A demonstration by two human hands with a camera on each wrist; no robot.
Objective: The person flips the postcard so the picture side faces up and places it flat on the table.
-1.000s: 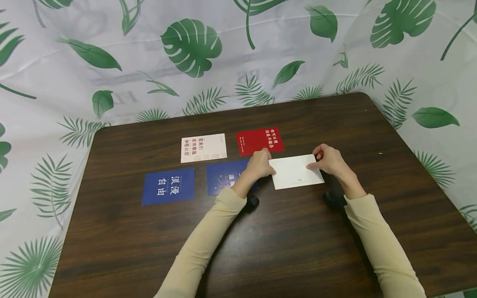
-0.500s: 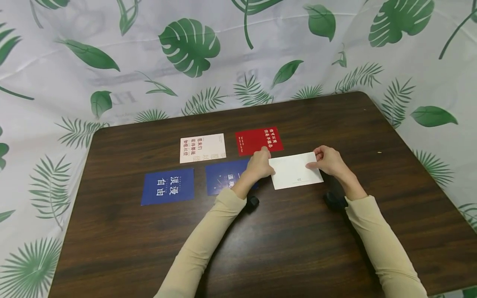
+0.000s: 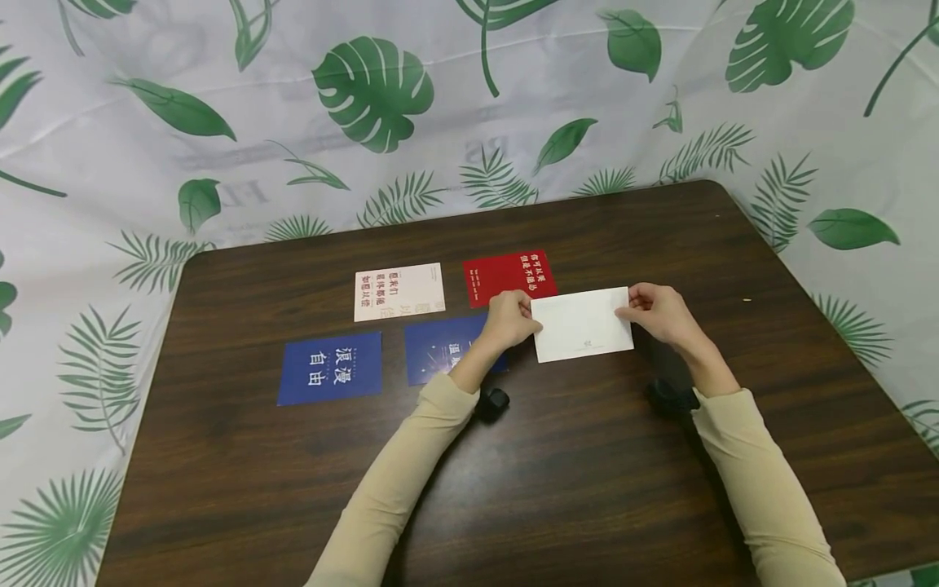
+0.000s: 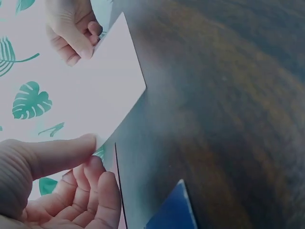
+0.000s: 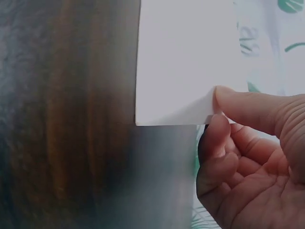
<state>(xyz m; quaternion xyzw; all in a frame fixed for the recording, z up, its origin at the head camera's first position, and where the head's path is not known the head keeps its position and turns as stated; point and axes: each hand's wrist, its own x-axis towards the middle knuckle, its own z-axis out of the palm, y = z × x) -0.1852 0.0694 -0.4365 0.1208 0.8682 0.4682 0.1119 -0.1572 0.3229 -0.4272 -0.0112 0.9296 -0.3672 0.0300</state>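
Between my two hands is a white card (image 3: 583, 324), its plain side toward me with a small mark near the lower edge. My left hand (image 3: 509, 319) pinches its left edge, thumb on the near face. The right hand (image 3: 663, 314) pinches the opposite edge the same way, as the right wrist view shows with the thumb (image 5: 248, 105) on the card. In the left wrist view the card (image 4: 112, 81) is tilted up off the tabletop. Partly behind my left hand lies a blue card (image 3: 440, 346), and just beyond is a red card (image 3: 506, 277).
Farther left on the dark wooden table (image 3: 293, 489) lie a pale pink card (image 3: 399, 292) and another blue card (image 3: 330, 368), both printed with characters. A white curtain with green leaves (image 3: 440, 122) hangs behind the table. Dark wrist cameras (image 3: 493, 403) sit under the forearms.
Both hands have raised the white card slightly and tipped it more upright, with the right hand shifting a little to the right. The cards on the table have stayed in place.
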